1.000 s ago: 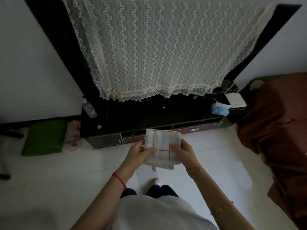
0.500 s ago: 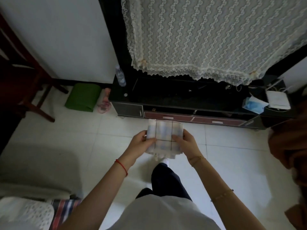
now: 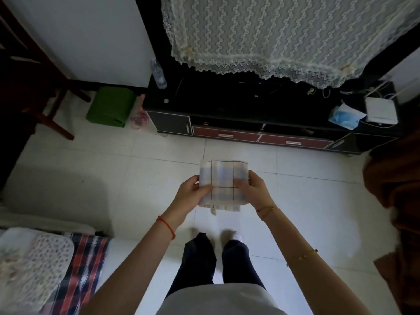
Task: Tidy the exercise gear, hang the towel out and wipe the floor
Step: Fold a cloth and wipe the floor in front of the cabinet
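A folded pale checked cloth [image 3: 223, 176] with dark grid lines is held flat in front of me, above the white tiled floor [image 3: 113, 169]. My left hand [image 3: 192, 193] grips its left edge, thumb on top. My right hand [image 3: 252, 189] grips its right edge the same way. A rolled green exercise mat [image 3: 111, 106] lies on the floor by the wall, with a pink object [image 3: 139, 118] beside it that I cannot make out.
A low black TV cabinet [image 3: 250, 117] with red drawers stands ahead, a lace cover [image 3: 284, 35] hanging above it, a water bottle [image 3: 158, 73], tissue pack [image 3: 346, 115] and white box [image 3: 380, 111] on top. Wooden chair [image 3: 34, 87] left, brown fabric [image 3: 395, 189] right, bedding [image 3: 45, 269] lower left.
My view has swung left and tilted down, so the chair and bedding came into sight. Both hands keep the same hold on the folded cloth.
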